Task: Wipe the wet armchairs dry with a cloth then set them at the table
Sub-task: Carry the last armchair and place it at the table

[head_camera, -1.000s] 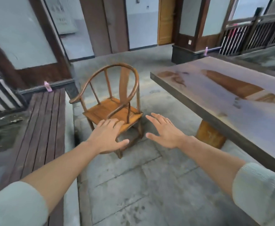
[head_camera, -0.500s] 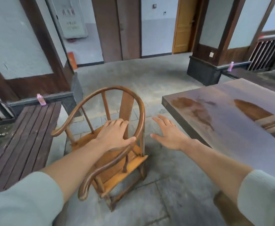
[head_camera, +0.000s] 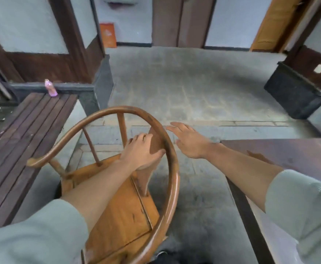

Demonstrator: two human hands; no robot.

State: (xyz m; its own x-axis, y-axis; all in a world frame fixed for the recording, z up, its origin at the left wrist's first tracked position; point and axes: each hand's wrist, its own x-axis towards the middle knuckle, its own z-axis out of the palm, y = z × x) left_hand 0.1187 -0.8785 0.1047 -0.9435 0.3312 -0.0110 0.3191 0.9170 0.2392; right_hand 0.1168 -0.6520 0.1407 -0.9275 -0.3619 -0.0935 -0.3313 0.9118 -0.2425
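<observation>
Armchair (head_camera: 117, 197) w/ the round horseshoe rail sits on the stone floor right below the camera, between the slatted wooden bench (head_camera: 22, 141) on the left and the corner of the dark wood table (head_camera: 289, 153) on the right; near the table but turned sideways to it, not tucked in. Left hand (head_camera: 142, 151) reaches over the seat, fingers wrapped on the back splat, thumb up by the rail. Right hand (head_camera: 188, 141) is flat and spread, just outside the rail, holding nothing, not touching the chair. No cloth in view in either hand, so can't tell if wiping is finished; seat looks dull, no obvious puddles. My read: placing stage, chair being grabbed to move it; setting it square to the table is left, plus any other chairs, none visible.
</observation>
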